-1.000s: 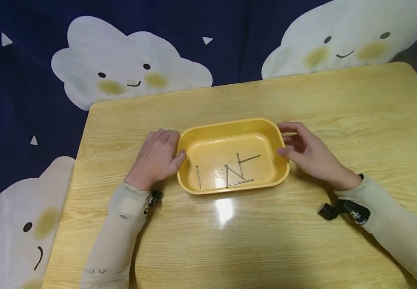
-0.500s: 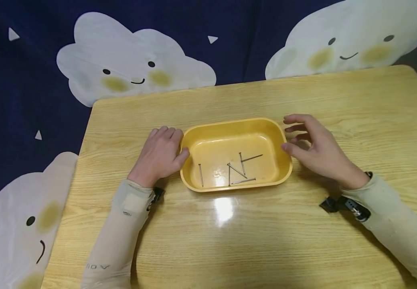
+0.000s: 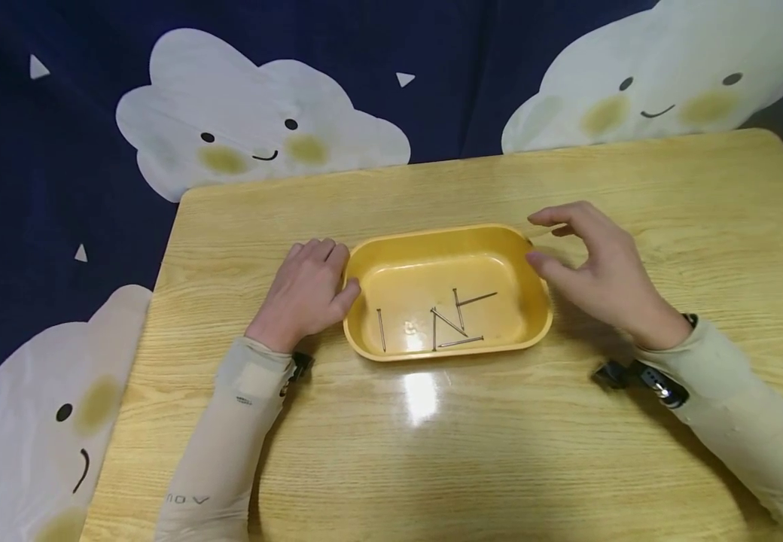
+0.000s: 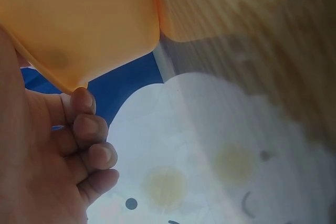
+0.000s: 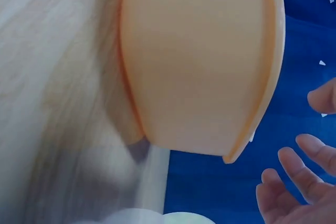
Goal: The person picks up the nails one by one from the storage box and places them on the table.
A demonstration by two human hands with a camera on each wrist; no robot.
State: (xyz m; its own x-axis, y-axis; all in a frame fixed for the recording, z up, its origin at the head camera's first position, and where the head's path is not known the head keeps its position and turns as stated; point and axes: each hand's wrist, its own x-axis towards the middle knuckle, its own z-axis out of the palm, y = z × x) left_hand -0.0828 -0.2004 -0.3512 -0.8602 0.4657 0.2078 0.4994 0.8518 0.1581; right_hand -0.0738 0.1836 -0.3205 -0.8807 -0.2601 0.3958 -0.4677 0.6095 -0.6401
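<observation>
Table [image 3: 500, 459]: tray [image 3: 398, 286] against left hand [image 3: 305, 292]

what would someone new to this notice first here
Probably the yellow plastic tray in the middle of the wood-grain table, with six nails scattered over its floor. Next come the two hands at its ends: the left hand grips the left end, and the right hand is spread at the right end. Behind the table, smiling white clouds stand out on dark blue cloth.
</observation>
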